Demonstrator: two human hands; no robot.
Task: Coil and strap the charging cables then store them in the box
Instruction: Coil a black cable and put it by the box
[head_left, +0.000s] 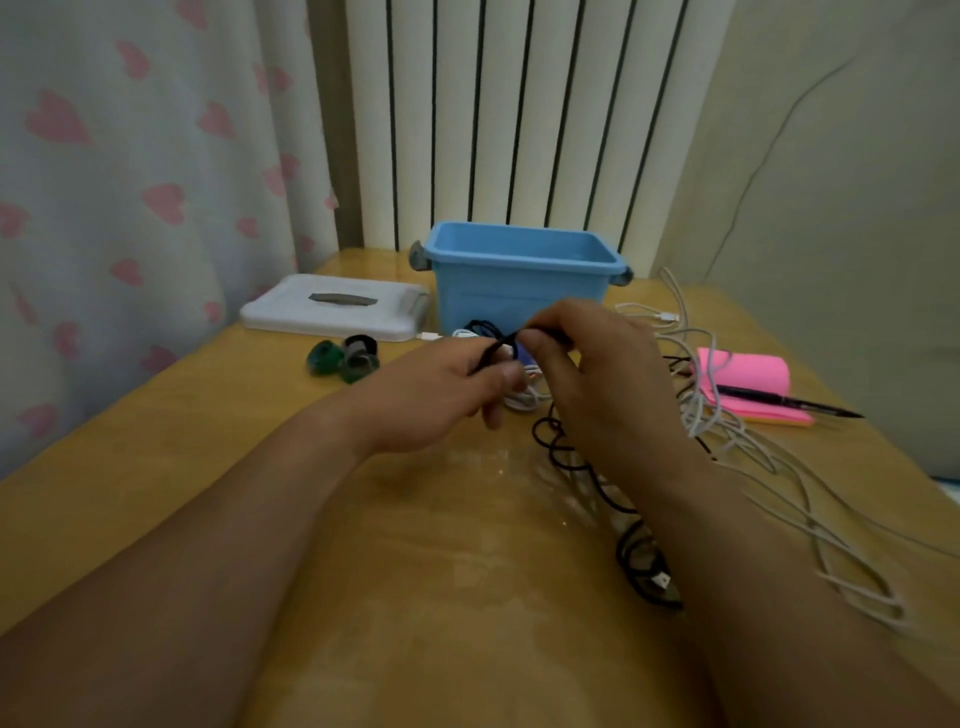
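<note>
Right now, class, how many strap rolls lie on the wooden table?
3, clustered before the white plastic lid: a light green roll leftmost, a black roll behind, a dark green roll nearest. Others may be hidden.

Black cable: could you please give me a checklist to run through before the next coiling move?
1. Left hand and right hand both pinch the black cable: ok.
2. Black cable coiled: not ok, it trails loose across the table.
3. Black cable free of the white cables: cannot tell.
4. Blue box open, white lid set beside it: ok.
5. Straps lying on the table, by the lid: ok.
</note>
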